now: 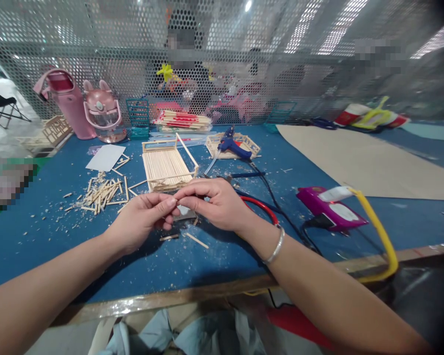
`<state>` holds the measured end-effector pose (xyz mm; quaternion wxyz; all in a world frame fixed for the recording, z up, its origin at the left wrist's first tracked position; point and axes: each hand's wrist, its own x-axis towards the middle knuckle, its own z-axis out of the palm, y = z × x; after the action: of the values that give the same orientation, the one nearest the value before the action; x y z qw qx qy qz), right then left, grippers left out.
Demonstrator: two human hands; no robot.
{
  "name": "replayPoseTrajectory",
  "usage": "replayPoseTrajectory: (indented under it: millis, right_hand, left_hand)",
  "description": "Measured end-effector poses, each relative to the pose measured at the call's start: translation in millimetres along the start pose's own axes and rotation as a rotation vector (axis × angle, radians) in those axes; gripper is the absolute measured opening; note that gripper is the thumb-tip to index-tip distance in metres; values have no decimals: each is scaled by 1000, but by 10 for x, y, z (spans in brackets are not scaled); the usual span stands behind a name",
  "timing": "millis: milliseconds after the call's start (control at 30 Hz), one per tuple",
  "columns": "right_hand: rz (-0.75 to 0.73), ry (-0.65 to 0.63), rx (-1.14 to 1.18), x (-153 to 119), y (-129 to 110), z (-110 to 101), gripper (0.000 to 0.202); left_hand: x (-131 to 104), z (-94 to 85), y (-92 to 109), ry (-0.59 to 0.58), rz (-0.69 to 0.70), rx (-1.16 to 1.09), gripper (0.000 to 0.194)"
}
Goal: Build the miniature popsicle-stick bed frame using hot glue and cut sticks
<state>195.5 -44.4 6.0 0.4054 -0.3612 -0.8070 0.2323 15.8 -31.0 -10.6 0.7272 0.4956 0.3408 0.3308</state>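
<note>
My left hand (pixel 145 217) and my right hand (pixel 215 203) meet above the near middle of the blue table. The fingers of both are pinched together, tip to tip. Whatever they hold is too small or too hidden to name. Just behind them sits a wooden stick frame (pixel 166 165) with a slatted floor and thin raised rails. Two loose stick pieces lie in front, one a thin stick (pixel 197 240). Red-handled pliers (pixel 262 207) are partly covered by my right hand and wrist.
A pile of cut sticks (pixel 101 193) lies left, by a white card (pixel 105 158). Behind are a blue glue gun (pixel 234 146), a second stick frame (pixel 253 146), bundled sticks (pixel 183 121) and pink bottles (pixel 102 113). A purple power strip (pixel 331 209) with a yellow cable stands right.
</note>
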Motion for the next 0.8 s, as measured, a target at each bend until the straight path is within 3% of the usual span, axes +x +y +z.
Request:
replayPoseTrajectory:
  millis: [233, 533, 633, 800]
  right_hand:
    - [-110, 89, -59, -1, 41, 48, 11]
    - [-208, 29, -308, -23, 14, -4, 11]
    - [-83, -88, -399, -1, 4, -125, 15]
    - [351, -428, -685, 23, 63, -325, 11]
  left_hand:
    - [-21, 11, -9, -1, 8, -10, 25]
    - [-5, -21, -4, 4, -50, 52, 24]
    - [-28, -38, 43, 53, -40, 361, 28]
    - [-35, -150, 79, 63, 208, 1203, 24]
